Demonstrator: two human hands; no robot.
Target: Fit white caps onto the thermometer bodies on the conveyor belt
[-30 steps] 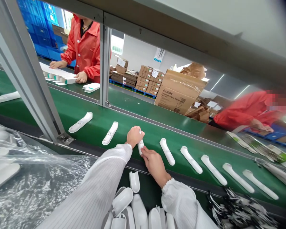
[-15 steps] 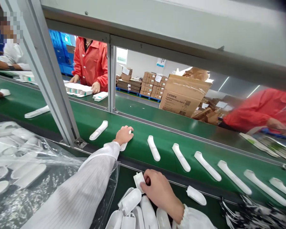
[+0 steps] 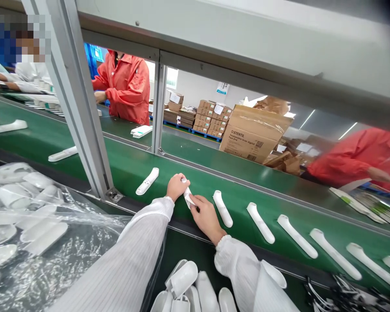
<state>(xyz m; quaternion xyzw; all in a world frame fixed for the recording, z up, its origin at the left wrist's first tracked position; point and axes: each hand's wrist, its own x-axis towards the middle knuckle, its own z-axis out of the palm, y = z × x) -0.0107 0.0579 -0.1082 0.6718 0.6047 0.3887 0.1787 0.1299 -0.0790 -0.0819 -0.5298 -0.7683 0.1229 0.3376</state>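
My left hand rests on a white handheld device lying on the green conveyor belt and holds it down. My right hand presses a small white cover piece against the near end of that same device. Both arms wear white striped sleeves. More of the same white devices lie in a row on the belt: one to the left and several to the right, the nearest just beside my right hand.
A pile of loose white covers lies below the belt near me. A clear plastic bag of white parts sits at left. A slanted metal frame post stands left of my hands. People in red coats work across the line, near cardboard boxes.
My right hand picked a cover piece from the pile below and brought it up to the device under my left hand. The devices on the belt shifted in view.
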